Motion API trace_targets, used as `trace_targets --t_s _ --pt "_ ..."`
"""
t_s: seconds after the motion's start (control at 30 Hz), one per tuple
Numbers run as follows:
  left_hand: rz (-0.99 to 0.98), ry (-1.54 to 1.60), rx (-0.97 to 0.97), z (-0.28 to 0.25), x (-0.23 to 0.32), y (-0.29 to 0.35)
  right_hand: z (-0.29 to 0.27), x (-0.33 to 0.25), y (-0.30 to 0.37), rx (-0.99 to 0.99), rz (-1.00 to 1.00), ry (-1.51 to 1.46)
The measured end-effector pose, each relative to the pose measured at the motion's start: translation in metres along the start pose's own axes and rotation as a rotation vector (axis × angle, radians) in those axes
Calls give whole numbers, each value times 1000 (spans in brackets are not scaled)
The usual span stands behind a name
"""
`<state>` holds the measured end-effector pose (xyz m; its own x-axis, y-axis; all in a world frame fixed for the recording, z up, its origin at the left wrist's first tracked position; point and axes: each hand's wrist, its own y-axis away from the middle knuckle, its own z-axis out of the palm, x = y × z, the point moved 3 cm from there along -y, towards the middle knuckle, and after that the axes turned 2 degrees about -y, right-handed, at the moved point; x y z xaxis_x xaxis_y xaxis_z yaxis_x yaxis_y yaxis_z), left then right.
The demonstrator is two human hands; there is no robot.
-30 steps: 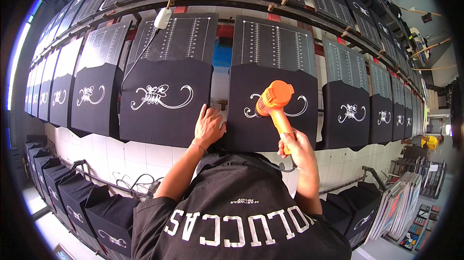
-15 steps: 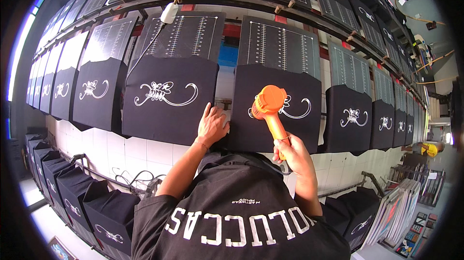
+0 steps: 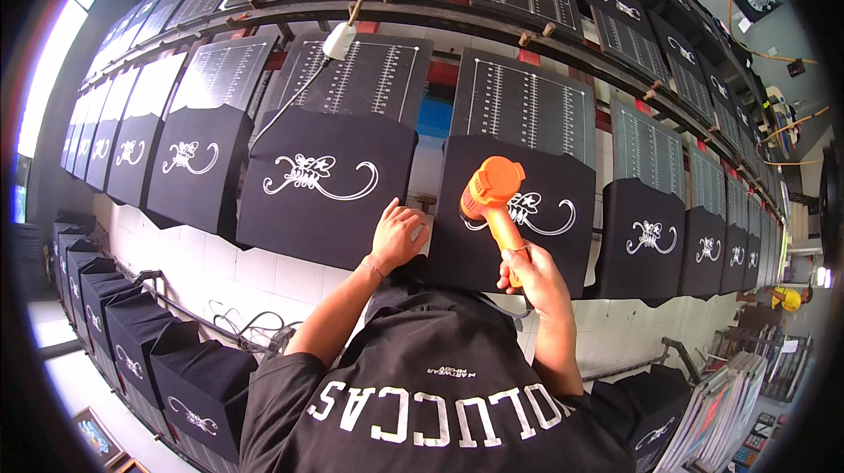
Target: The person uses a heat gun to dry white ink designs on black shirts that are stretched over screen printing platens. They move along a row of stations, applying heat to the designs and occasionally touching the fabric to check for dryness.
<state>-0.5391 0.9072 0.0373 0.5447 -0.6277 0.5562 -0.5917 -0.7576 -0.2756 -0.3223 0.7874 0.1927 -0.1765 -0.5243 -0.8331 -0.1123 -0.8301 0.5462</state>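
Note:
My right hand [image 3: 539,281] is closed round the handle of an orange hair dryer [image 3: 495,187]. The dryer's head hovers over a black shirt [image 3: 457,249] stretched on a flat board, covering part of its white line print [image 3: 552,216]. A cord runs down from the handle behind my right hand. My left hand [image 3: 400,234] rests by the lower right corner of the neighbouring black shirt [image 3: 316,222], its fingers loosely apart and holding nothing. That shirt carries the same white curling print [image 3: 308,176].
Ruled dark boards [image 3: 527,112] with black shirts stretch left and right in long rows. A white plug [image 3: 339,40] hangs on a cable over the left board. Behind me stand more covered boards [image 3: 198,385] and stacked frames [image 3: 716,403]. A person in yellow [image 3: 789,299] is far right.
The whole view has shifted, so the boards appear farther right and slightly lower. Relative to the print, the hair dryer sits a little farther left and away, showing more of the design.

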Motion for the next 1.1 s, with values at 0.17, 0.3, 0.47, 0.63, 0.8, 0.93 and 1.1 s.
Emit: trace_targets --t_s 0.17,0.3,0.47,0.63,0.8,0.93,1.1 --pt "-107 -51 461 -77 -47 -60 0 5 4 -3 5 9" --pt "-334 -464 724 -170 -136 -102 7 0 16 36 3 10" --pt "-604 -494 301 -209 -230 -84 20 1 28 35 37 4" --pt "-412 -336 114 -220 -250 -18 75 1 8 -52 4 -181" --pt "-474 -392 358 -280 -308 118 161 -8 -48 -89 -56 -227" --pt "-531 -200 706 -392 -357 218 220 -24 -82 67 -85 -132" --pt "-750 -852 739 -537 -435 303 254 -39 -93 195 -96 -94"
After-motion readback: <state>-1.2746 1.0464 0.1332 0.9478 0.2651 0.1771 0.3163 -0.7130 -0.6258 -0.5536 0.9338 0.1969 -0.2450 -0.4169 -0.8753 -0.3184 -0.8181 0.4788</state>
